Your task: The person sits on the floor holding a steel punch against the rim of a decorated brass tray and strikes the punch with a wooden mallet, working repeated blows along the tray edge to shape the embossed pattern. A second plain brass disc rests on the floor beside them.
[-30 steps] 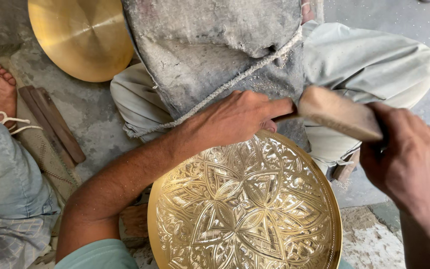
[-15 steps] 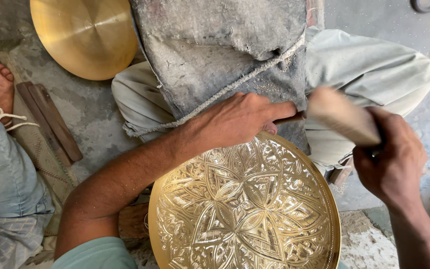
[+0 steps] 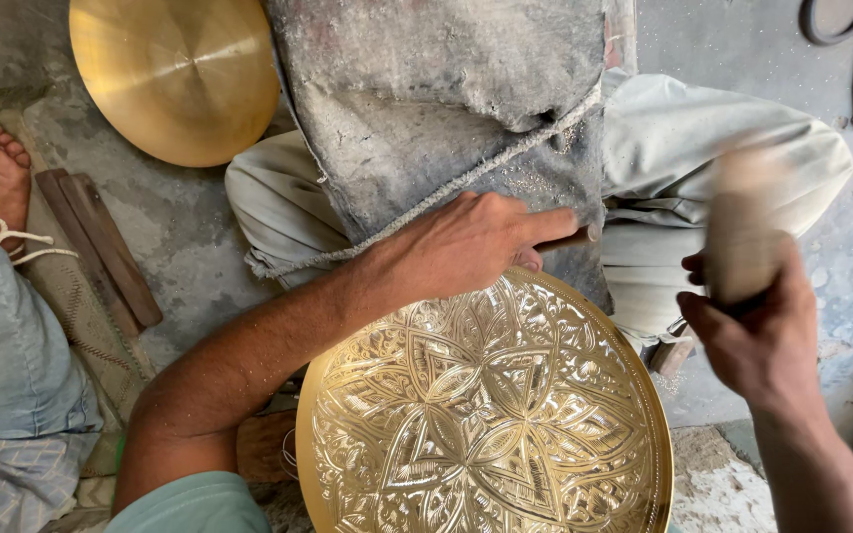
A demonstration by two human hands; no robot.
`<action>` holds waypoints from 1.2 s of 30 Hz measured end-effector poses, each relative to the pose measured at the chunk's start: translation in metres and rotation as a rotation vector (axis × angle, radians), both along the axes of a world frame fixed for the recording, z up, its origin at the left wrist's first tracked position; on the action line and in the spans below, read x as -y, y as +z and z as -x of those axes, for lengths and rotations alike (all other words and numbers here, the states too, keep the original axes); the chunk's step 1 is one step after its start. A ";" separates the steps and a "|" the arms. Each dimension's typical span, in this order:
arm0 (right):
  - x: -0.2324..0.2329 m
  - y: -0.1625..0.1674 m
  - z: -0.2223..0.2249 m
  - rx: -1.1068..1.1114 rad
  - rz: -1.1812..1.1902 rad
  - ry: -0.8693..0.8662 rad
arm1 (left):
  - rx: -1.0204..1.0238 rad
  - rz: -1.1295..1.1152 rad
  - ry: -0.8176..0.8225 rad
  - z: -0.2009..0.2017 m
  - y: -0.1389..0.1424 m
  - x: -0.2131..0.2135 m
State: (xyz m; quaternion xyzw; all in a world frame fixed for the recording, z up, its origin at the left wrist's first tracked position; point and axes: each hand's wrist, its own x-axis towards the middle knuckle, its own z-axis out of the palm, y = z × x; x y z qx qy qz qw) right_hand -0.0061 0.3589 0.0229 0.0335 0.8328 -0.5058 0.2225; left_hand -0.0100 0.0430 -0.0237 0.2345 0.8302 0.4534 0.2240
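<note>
Now left hand (image 3: 466,247) pinches a slim chisel (image 3: 570,238) on the engraved brass tray (image 3: 486,415); right hand (image 3: 757,331) grips a blurred wooden mallet (image 3: 747,232).

This is a metalworker's floor workshop. An engraved brass tray (image 3: 486,415), covered in chased floral patterns, lies on the rough, dusty concrete floor (image 3: 180,227), and a plain brass disc (image 3: 175,74) rests nearby. Metal filings speckle the grimy cloth (image 3: 436,99). People sit on the ground, barefoot, with wooden strips (image 3: 101,247) lying beside them.
</note>
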 end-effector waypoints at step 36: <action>0.070 0.030 0.009 -0.025 -0.077 -0.040 | -0.088 -0.095 0.122 -0.012 0.016 0.054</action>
